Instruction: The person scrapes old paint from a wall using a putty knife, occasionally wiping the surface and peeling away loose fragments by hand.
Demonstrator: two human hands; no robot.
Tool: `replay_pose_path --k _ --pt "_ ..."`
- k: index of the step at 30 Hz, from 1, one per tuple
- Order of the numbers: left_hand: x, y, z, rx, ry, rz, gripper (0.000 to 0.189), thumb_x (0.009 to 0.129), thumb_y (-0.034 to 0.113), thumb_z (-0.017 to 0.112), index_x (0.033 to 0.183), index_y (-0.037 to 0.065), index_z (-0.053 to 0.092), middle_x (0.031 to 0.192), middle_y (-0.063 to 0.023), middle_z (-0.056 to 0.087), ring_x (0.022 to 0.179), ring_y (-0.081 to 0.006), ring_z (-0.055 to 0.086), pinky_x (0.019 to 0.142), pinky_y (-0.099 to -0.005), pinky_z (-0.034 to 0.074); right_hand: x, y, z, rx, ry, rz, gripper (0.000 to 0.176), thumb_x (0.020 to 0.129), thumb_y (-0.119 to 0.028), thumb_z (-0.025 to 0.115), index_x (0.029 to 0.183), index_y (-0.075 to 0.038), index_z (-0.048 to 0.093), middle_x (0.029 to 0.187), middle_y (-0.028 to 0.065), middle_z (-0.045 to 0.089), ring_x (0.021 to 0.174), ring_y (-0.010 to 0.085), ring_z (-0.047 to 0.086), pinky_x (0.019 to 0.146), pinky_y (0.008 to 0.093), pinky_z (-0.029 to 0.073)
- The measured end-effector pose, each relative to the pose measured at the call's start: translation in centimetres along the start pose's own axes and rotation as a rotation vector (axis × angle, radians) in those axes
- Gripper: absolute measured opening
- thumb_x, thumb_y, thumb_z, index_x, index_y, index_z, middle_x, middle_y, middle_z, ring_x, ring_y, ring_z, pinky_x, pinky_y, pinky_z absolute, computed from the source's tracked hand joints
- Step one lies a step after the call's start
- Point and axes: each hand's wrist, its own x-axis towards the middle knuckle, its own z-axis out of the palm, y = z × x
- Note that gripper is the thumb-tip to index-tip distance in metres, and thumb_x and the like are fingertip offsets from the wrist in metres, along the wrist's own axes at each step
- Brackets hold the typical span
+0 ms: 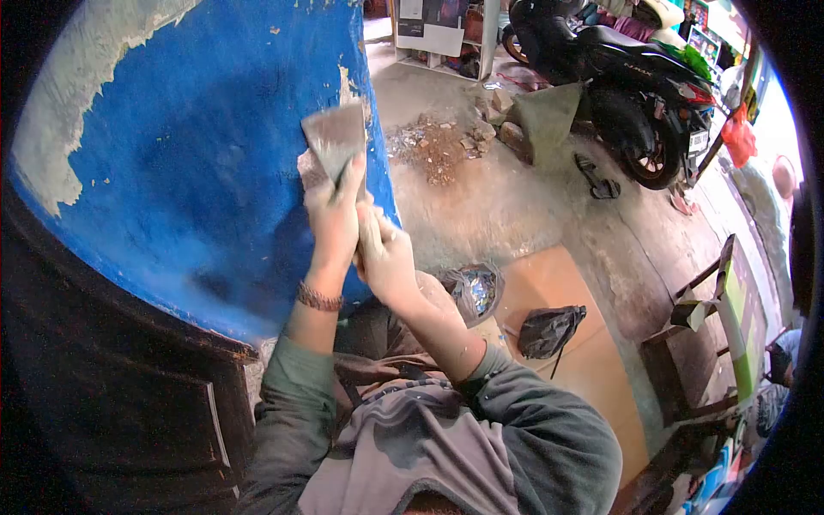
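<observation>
A wide-bladed scraper lies against the blue painted wall, near its right-hand edge. My left hand, with a braided bracelet at the wrist, is closed round the scraper close to the blade, the thumb laid along it. Just below and to the right, my right hand is wrapped round the lower part of the tool, against the left hand. Bare grey patches show at the wall's upper left, where the blue paint has come off, and a small pale strip shows by the blade.
Rubble lies on the concrete floor beside a grey-green sack. A motorcycle stands behind. Near my knees are a cardboard sheet, a black plastic bag and an open bag of scraps. A dark wooden door is at lower left.
</observation>
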Motion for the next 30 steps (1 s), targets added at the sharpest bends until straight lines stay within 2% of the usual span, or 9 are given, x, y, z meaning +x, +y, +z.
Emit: replay_pose_path --k 4,7,11,19,20,23,25,27,30 --pt "-0.5 -0.6 0.4 0.026 0.059 0.133 0.021 0.088 0.02 0.063 0.081 0.001 0.063 0.065 0.0012 0.057 0.051 -0.0058 0.049 0.046 -0.0242 0.039 -0.2 0.8 -0.2 0.033 -0.036 0.061 0.025 0.095 -0.022 0.051 0.101 -0.001 0.062 0.062 0.0055 0.055 0.055 0.0077 0.049 0.052 0.0269 0.042" --pt "1.2 1.7 0.7 -0.086 -0.043 0.168 0.019 0.088 0.02 0.062 0.082 0.002 0.063 0.063 0.0017 0.055 0.049 -0.0063 0.048 0.044 -0.0236 0.039 0.5 -1.5 0.3 0.074 0.008 -0.086 0.025 0.096 -0.022 0.05 0.1 0.0 0.063 0.064 0.0069 0.056 0.056 0.0077 0.05 0.053 0.0272 0.042" --pt "0.0 -0.1 0.1 -0.115 -0.022 0.006 0.023 0.088 0.022 0.063 0.078 0.002 0.063 0.062 0.0022 0.053 0.05 -0.0054 0.048 0.044 -0.023 0.038 -0.5 -0.7 0.2 0.011 0.023 -0.144 0.025 0.096 -0.02 0.049 0.103 0.001 0.061 0.072 0.01 0.06 0.059 0.01 0.053 0.055 0.029 0.044" --pt "0.8 1.6 1.6 -0.117 -0.052 0.14 0.023 0.088 0.022 0.063 0.074 0.004 0.06 0.062 0.0017 0.054 0.048 -0.0062 0.047 0.044 -0.0235 0.037 0.4 -1.9 -0.8 0.007 -0.026 -0.061 0.027 0.097 -0.022 0.048 0.102 0.001 0.061 0.072 0.0098 0.061 0.061 0.0099 0.055 0.056 0.0275 0.045" --pt "0.2 1.4 1.3 -0.181 -0.087 -0.018 0.023 0.089 0.021 0.062 0.074 0.004 0.061 0.065 0.0011 0.056 0.05 -0.0066 0.048 0.044 -0.0239 0.038 0.1 -1.2 -0.9 -0.007 -0.006 -0.089 0.027 0.097 -0.022 0.047 0.102 0.001 0.061 0.071 0.0093 0.06 0.059 0.0097 0.054 0.055 0.0274 0.044" --pt "-0.2 -1.9 1.6 -0.09 -0.023 0.05 0.025 0.089 0.024 0.063 0.076 0.003 0.062 0.07 -0.0011 0.059 0.051 -0.0072 0.05 0.046 -0.0247 0.04 -0.6 -0.9 -1.4 -0.015 0.025 -0.063 0.028 0.097 -0.023 0.047 0.103 0.002 0.061 0.071 0.0073 0.059 0.057 0.0096 0.052 0.053 0.0273 0.042" --pt "-0.3 0.2 2.3 -0.11 -0.032 0.043 0.027 0.088 0.027 0.064 0.075 0.003 0.062 0.066 -0.0021 0.057 0.05 -0.0082 0.05 0.045 -0.025 0.04 -0.2 -1.6 -1.7 0.092 0.011 -0.103 0.029 0.098 -0.024 0.046 0.1 0.002 0.06 0.067 0.0046 0.057 0.053 0.0087 0.05 0.05 0.0259 0.041" --pt "-0.2 1.9 2.8 -0.137 -0.091 -0.069 0.029 0.087 0.027 0.065 0.073 0.003 0.061 0.062 -0.002 0.055 0.048 -0.0087 0.05 0.045 -0.0251 0.04 -0.4 -3.0 -2.3 0.132 -0.001 0.009 0.031 0.098 -0.025 0.046 0.095 0.001 0.061 0.062 0.0018 0.054 0.049 0.0072 0.046 0.046 0.0246 0.038" --pt "-0.8 1.0 2.7 -0.166 -0.104 -0.092 0.03 0.088 0.028 0.064 0.072 0.003 0.06 0.06 -0.0013 0.054 0.047 -0.0092 0.049 0.044 -0.025 0.04 -0.5 -2.4 -2.4 0.158 -0.037 0.031 0.033 0.099 -0.028 0.045 0.093 0.0 0.061 0.058 -0.0008 0.05 0.048 0.0054 0.044 0.044 0.0227 0.035"
